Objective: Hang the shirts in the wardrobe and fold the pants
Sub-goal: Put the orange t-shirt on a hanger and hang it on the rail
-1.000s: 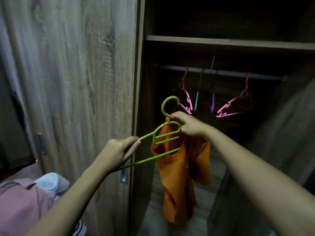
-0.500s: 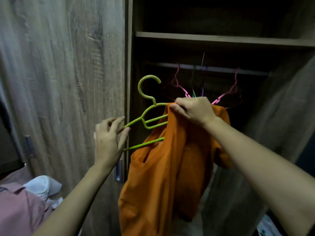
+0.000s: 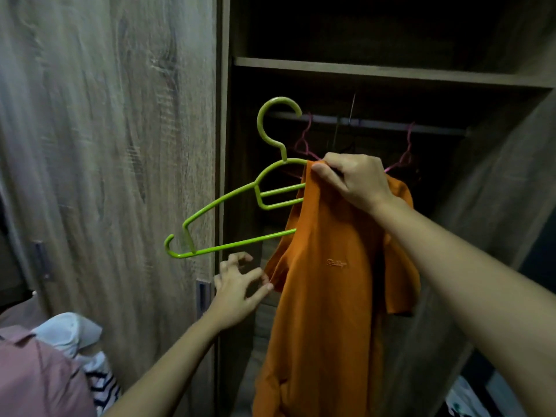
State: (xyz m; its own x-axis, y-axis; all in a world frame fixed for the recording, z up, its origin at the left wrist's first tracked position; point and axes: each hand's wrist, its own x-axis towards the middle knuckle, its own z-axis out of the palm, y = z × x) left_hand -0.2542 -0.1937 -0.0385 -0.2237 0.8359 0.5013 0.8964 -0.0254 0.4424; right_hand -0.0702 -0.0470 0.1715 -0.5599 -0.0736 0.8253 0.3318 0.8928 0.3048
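The right hand is raised in front of the open wardrobe, its fingers curled and clamped on the neck of the orange shirt, pinching the cloth against the top arm of the green hanger just right of the hook. The shirt hangs down from that grip in a long fold, with one short sleeve drooping at the right side and a small embroidered mark on the chest, too small to read. Only the right part of the hanger is inside the shirt; its left arm and bottom bar stick out bare to the left, tilted downward, and its hook points up in front of the dark rail, not on it. The left hand is lower, below the bare end of the hanger, fingers spread apart and lightly bent, holding nothing; one fingertip reaches the hem of the shirt's left sleeve. On the rail behind hang empty pink hangers, with a wooden shelf above them. The closed wardrobe door fills the left side. At the lower left lies a heap of clothes: a pink garment, a pale blue piece and a striped one.
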